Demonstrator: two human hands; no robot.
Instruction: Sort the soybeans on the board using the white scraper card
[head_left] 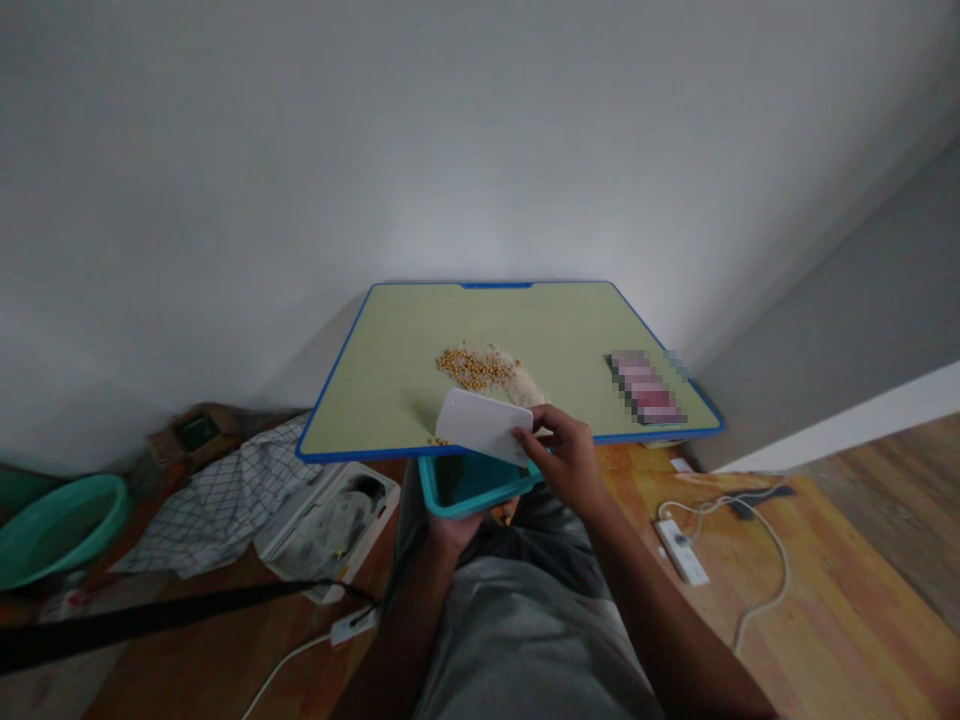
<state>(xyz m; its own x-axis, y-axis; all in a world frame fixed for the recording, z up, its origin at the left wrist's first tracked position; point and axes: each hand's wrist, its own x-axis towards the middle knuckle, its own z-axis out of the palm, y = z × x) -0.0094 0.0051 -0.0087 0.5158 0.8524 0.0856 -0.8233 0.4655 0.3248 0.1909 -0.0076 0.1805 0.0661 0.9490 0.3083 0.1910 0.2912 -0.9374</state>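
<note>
My right hand [570, 455] is closed on the right end of a flat white scraper [480, 422], pinching it between thumb and fingers. The scraper is tilted over the table's front edge, above a teal plastic tray [469, 508]. From underneath, my left hand [456, 530] grips this tray just below the edge; most of its fingers are hidden. A pile of yellow soybeans [472, 370] lies beyond the scraper, mixed with pale rice-like grains [527, 386]. A few loose beans [438, 441] sit by the scraper's left end, close to the edge.
The pale green folding table [390, 340] has a blue rim and stands against the wall. A pixelated phone-like object [646, 388] lies on its right side. On the floor are a power strip [681, 552], an open white box [330, 530], checked cloth [217, 500] and green basin [64, 530].
</note>
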